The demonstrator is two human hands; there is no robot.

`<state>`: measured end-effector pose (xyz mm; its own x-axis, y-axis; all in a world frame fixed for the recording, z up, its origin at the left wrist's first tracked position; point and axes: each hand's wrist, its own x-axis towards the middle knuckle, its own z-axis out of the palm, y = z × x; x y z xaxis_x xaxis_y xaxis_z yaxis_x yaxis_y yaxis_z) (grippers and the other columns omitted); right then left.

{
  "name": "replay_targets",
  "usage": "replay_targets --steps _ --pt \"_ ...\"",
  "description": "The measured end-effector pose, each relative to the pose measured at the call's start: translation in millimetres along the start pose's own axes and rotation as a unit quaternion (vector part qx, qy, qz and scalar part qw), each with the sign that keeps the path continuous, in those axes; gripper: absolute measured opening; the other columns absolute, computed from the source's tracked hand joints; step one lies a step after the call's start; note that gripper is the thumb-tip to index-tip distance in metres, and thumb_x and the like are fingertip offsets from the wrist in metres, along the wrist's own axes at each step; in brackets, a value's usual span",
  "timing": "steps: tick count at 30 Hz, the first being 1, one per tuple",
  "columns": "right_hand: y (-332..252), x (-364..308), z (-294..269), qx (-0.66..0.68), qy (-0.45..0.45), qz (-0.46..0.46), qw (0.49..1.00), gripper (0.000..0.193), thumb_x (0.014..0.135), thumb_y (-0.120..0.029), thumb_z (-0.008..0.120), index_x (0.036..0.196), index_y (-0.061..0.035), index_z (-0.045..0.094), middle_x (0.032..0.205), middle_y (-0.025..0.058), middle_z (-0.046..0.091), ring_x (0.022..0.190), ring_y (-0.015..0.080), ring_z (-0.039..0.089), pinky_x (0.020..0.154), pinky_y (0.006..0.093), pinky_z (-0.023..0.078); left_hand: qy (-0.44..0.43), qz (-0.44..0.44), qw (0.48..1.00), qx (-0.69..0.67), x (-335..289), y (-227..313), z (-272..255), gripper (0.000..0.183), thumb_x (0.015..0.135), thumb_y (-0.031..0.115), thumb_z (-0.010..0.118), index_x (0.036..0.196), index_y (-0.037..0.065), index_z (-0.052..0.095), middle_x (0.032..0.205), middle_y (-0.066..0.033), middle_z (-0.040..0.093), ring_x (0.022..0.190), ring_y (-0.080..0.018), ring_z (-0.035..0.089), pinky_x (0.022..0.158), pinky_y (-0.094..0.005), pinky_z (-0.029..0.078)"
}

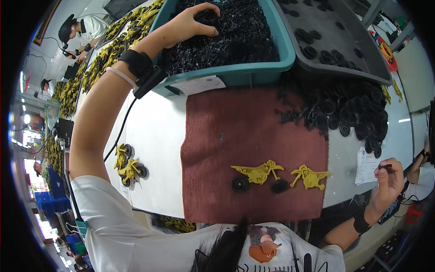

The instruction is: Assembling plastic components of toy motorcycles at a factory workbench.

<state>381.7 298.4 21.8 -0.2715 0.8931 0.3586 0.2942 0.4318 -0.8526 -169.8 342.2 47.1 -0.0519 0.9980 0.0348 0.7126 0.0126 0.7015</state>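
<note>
Reaching far forward, my left hand (192, 25) is over a teal bin (244, 68) full of small black plastic parts (231, 38). Its fingers curl round a dark clump of these parts. Off to the right, my right hand (387, 186) pinches a small black plastic piece (385, 167) between thumb and fingers. On the reddish-brown cloth mat (235, 122) lies a yellow toy motorcycle half (260, 173), with one black wheel (240, 183) by its left end and another (279, 185) below its fork. A second yellow motorcycle half (310, 177) lies beside it, without wheels.
Loose black wheels (362, 109) and small parts are heaped by the mat's far right corner. Behind stands a grey tray (326, 27) with more wheels. Wheeled yellow toy motorcycles (129, 167) lie at left. A printed sheet (366, 165) is at right. Other people work at far left.
</note>
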Motion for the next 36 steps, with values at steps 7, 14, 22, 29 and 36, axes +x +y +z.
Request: replay_targets --steps 7,14,22,29,36 --pt "-16 -28 -17 0.011 0.014 -0.010 1.000 0.019 0.088 -0.013 0.065 0.094 0.0027 0.056 0.088 0.0062 0.053 0.071 0.0103 0.049 0.065 0.0211 0.039 0.013 0.019 0.999 -0.027 -26 8 2 0.044 0.078 0.017 0.073 0.119 0.020 0.057 0.097 0.0004 0.061 0.089 -0.0073 0.058 0.080 -0.0231 0.046" --pt "-25 -56 -43 0.021 0.035 -0.013 0.999 0.014 0.087 -0.009 0.062 0.095 0.0008 0.057 0.094 0.0080 0.054 0.073 0.0121 0.048 0.065 0.0224 0.039 0.025 -0.051 0.985 -0.165 -80 63 -4 0.042 0.076 0.006 0.075 0.112 0.011 0.053 0.093 -0.0015 0.054 0.081 -0.0106 0.054 0.070 -0.0244 0.049" --pt "-78 6 10 -0.137 -0.177 -0.108 0.969 0.011 0.080 -0.002 0.061 0.088 0.0015 0.055 0.088 0.0061 0.054 0.078 0.0123 0.047 0.073 0.0246 0.038 0.012 0.021 0.995 -0.097 -136 68 28 0.045 0.075 0.017 0.075 0.117 0.016 0.057 0.103 -0.0011 0.057 0.085 -0.0075 0.058 0.078 -0.0206 0.049" --pt "-101 102 123 -0.230 -0.301 -0.444 0.812 0.016 0.078 -0.011 0.065 0.080 -0.0008 0.052 0.109 0.0115 0.058 0.092 0.0246 0.057 0.080 0.0332 0.044 -0.050 0.024 0.992 -0.110 -157 66 69 0.047 0.068 0.013 0.074 0.112 0.010 0.056 0.110 -0.0007 0.053 0.097 -0.0116 0.052 0.088 -0.0249 0.044" --pt "-101 129 200 -0.233 -0.402 -0.391 0.794 0.016 0.077 -0.017 0.067 0.076 -0.0019 0.062 0.098 0.0147 0.058 0.098 0.0320 0.054 0.085 0.0385 0.044 -0.053 0.036 0.997 -0.038 -142 46 112 0.043 0.071 0.017 0.074 0.112 0.012 0.058 0.106 -0.0067 0.054 0.093 -0.0175 0.056 0.084 -0.0285 0.047"
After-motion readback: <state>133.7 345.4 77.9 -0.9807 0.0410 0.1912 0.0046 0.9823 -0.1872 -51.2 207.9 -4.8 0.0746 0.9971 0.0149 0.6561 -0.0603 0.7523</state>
